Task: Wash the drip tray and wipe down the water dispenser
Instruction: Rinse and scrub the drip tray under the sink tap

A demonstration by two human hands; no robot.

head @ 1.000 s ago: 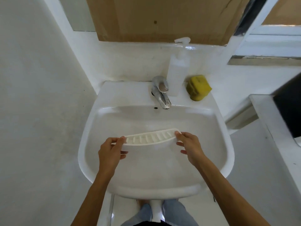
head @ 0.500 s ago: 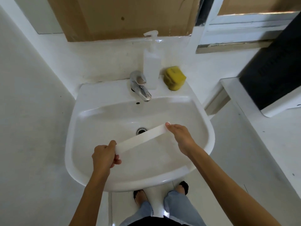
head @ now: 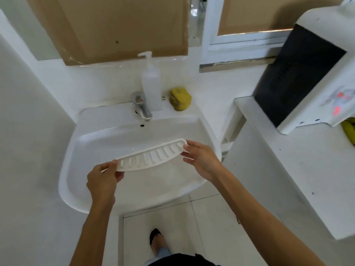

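Hands first: my left hand (head: pixel 101 181) pinches the near-left end of the drip tray (head: pixel 153 154), fingers curled under and thumb on top, while my right hand (head: pixel 201 160) holds the far-right end between thumb and fingertips. I hold the tray slotted side up, clear of the basin and slanting across the sink (head: pixel 80 169), well short of the faucet (head: pixel 141 107). No water runs that I can see, so I judge the washing step is only just starting. Next I would bring the tray under the spout and free one hand for the tap lever, then reach for the soap bottle (head: pixel 151 87) and yellow sponge (head: pixel 180 100) on the back ledge. The water dispenser (head: pixel 307 73) stands on the table (head: pixel 288 160) at right, unwiped as far as I can tell.
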